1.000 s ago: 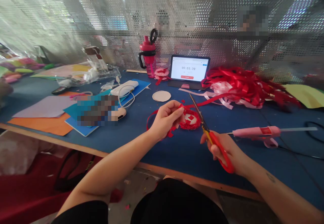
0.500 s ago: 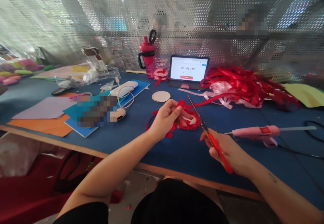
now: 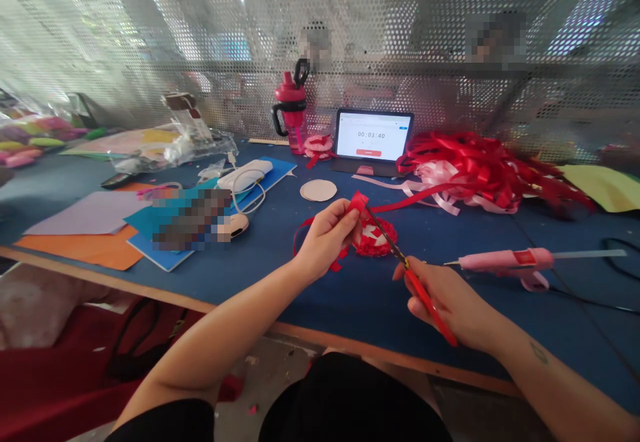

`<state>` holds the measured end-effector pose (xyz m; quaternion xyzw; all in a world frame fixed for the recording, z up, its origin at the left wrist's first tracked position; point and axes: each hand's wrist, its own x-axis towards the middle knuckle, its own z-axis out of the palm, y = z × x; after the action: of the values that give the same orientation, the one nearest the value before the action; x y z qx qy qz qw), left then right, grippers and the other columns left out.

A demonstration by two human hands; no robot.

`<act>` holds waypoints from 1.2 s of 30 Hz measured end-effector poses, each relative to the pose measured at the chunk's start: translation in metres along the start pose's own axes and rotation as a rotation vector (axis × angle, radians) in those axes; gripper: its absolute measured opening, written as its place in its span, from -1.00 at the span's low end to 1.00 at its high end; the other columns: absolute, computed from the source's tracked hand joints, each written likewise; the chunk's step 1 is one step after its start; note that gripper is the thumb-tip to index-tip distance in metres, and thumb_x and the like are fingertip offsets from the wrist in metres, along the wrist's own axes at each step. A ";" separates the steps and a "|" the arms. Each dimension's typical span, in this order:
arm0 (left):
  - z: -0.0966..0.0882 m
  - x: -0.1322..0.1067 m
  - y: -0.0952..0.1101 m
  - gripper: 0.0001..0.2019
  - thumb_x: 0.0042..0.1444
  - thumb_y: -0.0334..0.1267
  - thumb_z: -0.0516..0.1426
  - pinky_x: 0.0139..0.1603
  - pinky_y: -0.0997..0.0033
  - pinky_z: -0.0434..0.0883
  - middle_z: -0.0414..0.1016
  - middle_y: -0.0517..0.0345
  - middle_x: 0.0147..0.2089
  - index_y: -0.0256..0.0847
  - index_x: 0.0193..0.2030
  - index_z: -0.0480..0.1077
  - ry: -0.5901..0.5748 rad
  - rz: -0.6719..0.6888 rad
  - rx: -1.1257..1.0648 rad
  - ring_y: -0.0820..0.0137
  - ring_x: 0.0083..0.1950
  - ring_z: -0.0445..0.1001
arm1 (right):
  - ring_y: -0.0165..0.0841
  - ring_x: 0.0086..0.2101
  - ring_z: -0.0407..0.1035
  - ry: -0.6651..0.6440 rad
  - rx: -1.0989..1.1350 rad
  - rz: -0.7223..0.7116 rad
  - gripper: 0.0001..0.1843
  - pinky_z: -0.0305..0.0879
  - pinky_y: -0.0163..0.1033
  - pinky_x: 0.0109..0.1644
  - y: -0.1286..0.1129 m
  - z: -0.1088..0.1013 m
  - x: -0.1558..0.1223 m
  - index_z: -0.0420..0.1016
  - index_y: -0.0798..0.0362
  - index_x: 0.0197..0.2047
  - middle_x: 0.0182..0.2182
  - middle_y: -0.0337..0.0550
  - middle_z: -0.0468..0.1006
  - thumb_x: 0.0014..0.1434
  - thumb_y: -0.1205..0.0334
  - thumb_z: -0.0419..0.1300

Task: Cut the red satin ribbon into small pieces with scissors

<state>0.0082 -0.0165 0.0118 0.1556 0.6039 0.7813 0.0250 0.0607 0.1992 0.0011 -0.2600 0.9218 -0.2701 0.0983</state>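
Between the thumb and fingers of my left hand [image 3: 330, 232] is pinched a red ribbon [image 3: 358, 201], its end sticking up. My right hand [image 3: 445, 295] is closed around the red handles of a pair of scissors [image 3: 423, 290]. The blade tips reach the ribbon's right edge, just beside my left fingertips; whether they touch it I cannot tell. Under the blades lies a red ribbon rosette [image 3: 374, 241] with a pale middle, partly covered by my left hand. More red ribbon curls out to the left of that hand.
Behind the hands are white paper discs [image 3: 319, 191], a tablet [image 3: 374, 135] and a pink bottle [image 3: 290, 112]. A heap of red ribbon [image 3: 465, 169] is at the back right. A pink glue gun [image 3: 505, 259] lies right of my right hand. Coloured paper [image 3: 85, 213] lies left.
The scissors have moved left and slightly down, bringing their tips to the ribbon's edge. My left hand has shifted a little, and the ribbon end has tilted.
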 end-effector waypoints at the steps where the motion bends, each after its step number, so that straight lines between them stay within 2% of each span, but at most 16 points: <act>1: 0.000 0.000 0.000 -0.74 0.13 -0.11 0.13 -0.67 0.68 0.02 0.30 0.30 -0.62 -0.26 -0.40 0.26 -0.003 -0.003 0.014 0.69 -0.66 0.11 | -0.32 -0.51 0.21 -0.003 -0.002 0.004 -0.65 0.07 -0.26 -0.40 0.000 0.000 0.000 0.22 0.03 -0.17 -0.50 -0.23 0.34 0.21 -0.09 -0.04; 6: -0.001 -0.002 0.002 -0.74 0.12 -0.09 0.13 -0.71 0.66 0.01 0.34 0.28 -0.64 -0.28 -0.39 0.30 -0.029 -0.032 0.068 0.70 -0.73 0.09 | -0.32 -0.51 0.22 -0.004 -0.009 0.001 -0.60 0.06 -0.26 -0.41 -0.002 -0.001 0.000 0.24 0.03 -0.17 -0.50 -0.22 0.35 0.19 -0.14 -0.02; 10: -0.002 -0.003 0.003 -0.75 0.11 -0.12 0.14 -0.72 0.67 0.00 0.34 0.26 -0.65 -0.29 -0.42 0.33 -0.058 -0.049 0.092 0.70 -0.74 0.09 | -0.33 -0.54 0.21 0.007 0.034 -0.029 -0.45 0.04 -0.27 -0.45 -0.005 -0.002 0.000 0.26 0.03 -0.22 -0.52 -0.20 0.35 0.19 -0.32 -0.15; 15: -0.004 -0.002 0.004 -0.76 0.08 -0.14 0.15 -0.73 0.66 0.00 0.33 0.26 -0.67 -0.28 -0.46 0.31 -0.073 -0.071 0.102 0.69 -0.74 0.08 | -0.40 -0.63 0.06 0.006 0.128 -0.024 -0.32 -0.09 -0.31 -0.55 -0.008 -0.002 0.001 0.27 0.02 -0.34 -0.61 -0.25 0.29 0.16 -0.43 -0.26; 23: -0.006 -0.001 0.006 -0.79 0.07 -0.19 0.14 -0.73 0.67 0.00 0.30 0.28 -0.69 -0.28 -0.47 0.30 -0.098 -0.106 0.120 0.69 -0.75 0.07 | -0.43 -0.59 0.10 0.014 0.101 -0.044 -0.51 -0.06 -0.30 -0.49 -0.008 -0.002 0.001 0.11 0.02 -0.50 -0.61 -0.27 0.29 0.29 -0.17 -0.13; 29: -0.009 0.000 0.004 -0.78 0.08 -0.20 0.13 -0.73 0.68 -0.01 0.32 0.27 -0.68 -0.29 -0.48 0.31 -0.118 -0.095 0.118 0.70 -0.75 0.08 | -0.48 -0.62 0.04 0.031 0.137 -0.017 -0.60 -0.11 -0.34 -0.52 -0.002 0.004 0.002 0.03 0.02 -0.52 -0.65 -0.35 0.21 0.28 0.03 -0.01; 32: -0.010 0.001 0.004 -0.79 0.09 -0.20 0.13 -0.73 0.68 -0.01 0.33 0.27 -0.68 -0.29 -0.47 0.31 -0.125 -0.091 0.115 0.69 -0.75 0.09 | -0.49 -0.63 0.03 0.039 0.173 -0.024 -0.60 -0.10 -0.35 -0.52 0.001 0.005 0.003 0.05 0.02 -0.52 -0.67 -0.36 0.19 0.27 0.01 0.01; 36: -0.009 0.002 0.003 -0.79 0.11 -0.17 0.14 -0.71 0.66 0.00 0.33 0.28 -0.66 -0.28 -0.43 0.35 -0.105 -0.079 0.103 0.69 -0.74 0.09 | -0.48 -0.61 0.07 0.037 0.238 -0.035 -0.55 -0.05 -0.36 -0.53 0.001 0.004 0.003 0.13 0.03 -0.46 -0.64 -0.35 0.20 0.26 -0.16 -0.04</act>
<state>0.0043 -0.0255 0.0129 0.1733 0.6470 0.7382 0.0794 0.0590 0.1968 -0.0034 -0.2576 0.8801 -0.3842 0.1069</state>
